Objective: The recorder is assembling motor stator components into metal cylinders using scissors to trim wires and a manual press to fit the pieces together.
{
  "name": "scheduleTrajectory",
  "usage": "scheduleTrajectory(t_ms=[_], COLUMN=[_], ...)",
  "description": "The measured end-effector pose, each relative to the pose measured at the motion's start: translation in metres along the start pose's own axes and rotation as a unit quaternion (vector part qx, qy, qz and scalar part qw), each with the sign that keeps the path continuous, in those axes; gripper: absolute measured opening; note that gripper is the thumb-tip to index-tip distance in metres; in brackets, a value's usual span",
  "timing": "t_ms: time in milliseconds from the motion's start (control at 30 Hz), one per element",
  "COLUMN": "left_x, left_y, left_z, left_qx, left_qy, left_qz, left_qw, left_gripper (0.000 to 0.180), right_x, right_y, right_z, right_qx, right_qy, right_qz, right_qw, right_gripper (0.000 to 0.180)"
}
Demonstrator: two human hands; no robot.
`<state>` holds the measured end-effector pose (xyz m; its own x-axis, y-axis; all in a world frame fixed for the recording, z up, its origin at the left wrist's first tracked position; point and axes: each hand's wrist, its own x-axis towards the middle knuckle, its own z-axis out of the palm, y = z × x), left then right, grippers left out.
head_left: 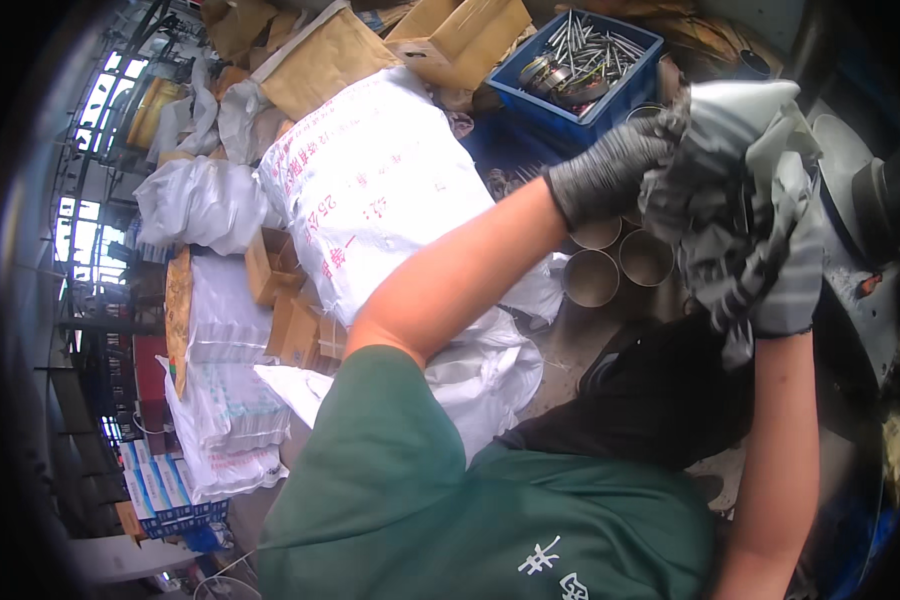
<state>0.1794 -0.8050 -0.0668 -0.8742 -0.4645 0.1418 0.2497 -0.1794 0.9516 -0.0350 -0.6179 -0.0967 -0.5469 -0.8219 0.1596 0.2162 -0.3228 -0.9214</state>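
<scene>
Your left hand [610,175] in its black glove is closed tight on the top of a crumpled grey and white cloth [735,190], and your right hand [785,290] in a striped grey glove is clamped on the low side of the same cloth, so both hands hold it up in the air. The cloth is bunched in a ball, just in front of the round metal cups [620,265] and a bit below the blue box [580,75] of metal rods. It looks like the job is only partway: the cloth is grabbed and scrunched, but it is not yet spread out or set down anywhere.
</scene>
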Motion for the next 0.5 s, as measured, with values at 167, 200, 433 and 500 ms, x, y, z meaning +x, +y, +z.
scheduleTrajectory(t_ms=[167, 200, 433, 500], left_x=[-0.029, -0.030, -0.044, -0.051], left_y=[0.023, -0.004, -0.101, -0.082], left_z=[0.056, 0.037, 0.025, 0.049], left_qx=[0.210, 0.212, 0.232, 0.078], left_qy=[-0.027, -0.023, 0.143, 0.118], left_qz=[0.144, 0.146, 0.016, 0.018], left_qw=[0.967, 0.966, 0.962, 0.990], left_gripper=[0.029, 0.029, 0.036, 0.039], right_x=[-0.004, -0.004, 0.000, -0.002], right_y=[0.003, 0.001, -0.001, 0.000], right_z=[-0.016, -0.014, -0.012, -0.019], right_qx=[0.010, 0.015, 0.043, 0.049], right_qy=[-0.060, -0.080, -0.192, -0.216], right_qz=[0.047, 0.055, 0.123, 0.144], right_qw=[0.997, 0.995, 0.973, 0.965], right_gripper=[0.050, 0.050, 0.045, 0.044])
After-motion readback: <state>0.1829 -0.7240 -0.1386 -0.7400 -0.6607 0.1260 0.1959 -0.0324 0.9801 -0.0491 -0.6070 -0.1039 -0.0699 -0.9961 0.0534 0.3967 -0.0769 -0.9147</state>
